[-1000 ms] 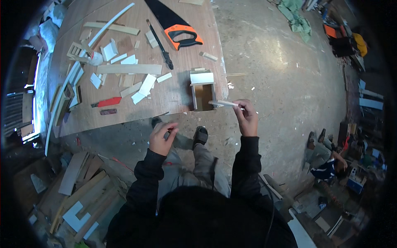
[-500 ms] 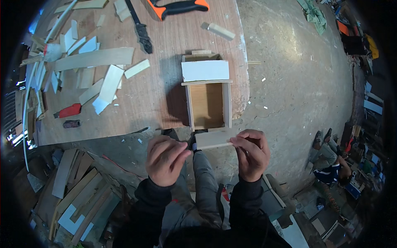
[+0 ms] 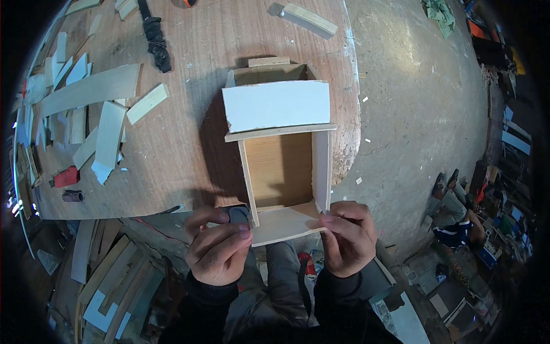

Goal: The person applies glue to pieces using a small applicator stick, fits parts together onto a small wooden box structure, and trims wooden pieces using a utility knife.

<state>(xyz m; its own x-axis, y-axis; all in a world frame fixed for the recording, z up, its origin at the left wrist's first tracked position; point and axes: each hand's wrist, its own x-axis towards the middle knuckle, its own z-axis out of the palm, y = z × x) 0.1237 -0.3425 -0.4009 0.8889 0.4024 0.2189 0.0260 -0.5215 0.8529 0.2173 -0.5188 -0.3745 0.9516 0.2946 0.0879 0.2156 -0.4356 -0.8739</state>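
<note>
Overhead view of a plywood workbench (image 3: 189, 51) with a small open wooden box (image 3: 281, 143) standing near its right front edge. A thin wooden panel (image 3: 283, 225) is held flat against the near end of the box, touching the two side walls. The left hand (image 3: 217, 246) pinches the panel's left end, thumb and fingers closed on it; the right hand (image 3: 346, 235) grips the right end in the same way, fingertips clamped on the panel's edge. A white board (image 3: 278, 106) lies across the far half of the box, resting on a cross strip. On the bench to the left lie scattered wood offcuts (image 3: 94, 114), a red object (image 3: 67, 176) near the left edge, and a black tool handle (image 3: 156, 40) toward the far side. A single wooden block (image 3: 309, 18) lies beyond the box. Stacked boards (image 3: 109, 281) lean below the bench's front edge, beside the left forearm.
</note>
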